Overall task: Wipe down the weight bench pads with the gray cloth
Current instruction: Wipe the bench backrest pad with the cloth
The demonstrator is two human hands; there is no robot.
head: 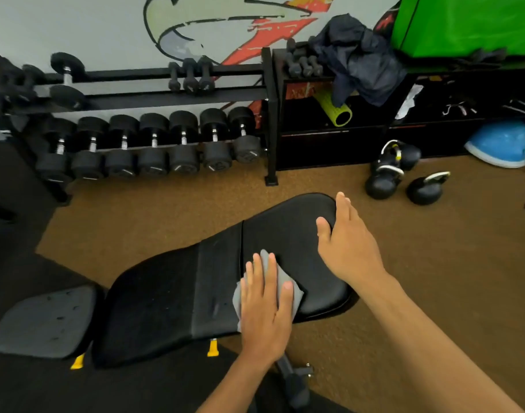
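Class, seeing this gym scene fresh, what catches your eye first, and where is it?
The left hand presses a gray cloth on the black bench pad in the centre, with the right hand resting on the pad's far end. Behind, black dumbbells line a rack at left.

Brown floor, dumbbell rack, mural wall

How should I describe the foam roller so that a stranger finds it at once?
Find the black shelf unit right of the dumbbell rack. In its upper compartment, under the hanging dark clothing, lies the foam roller. It is the only lime-green ridged tube, with a hollow black end.
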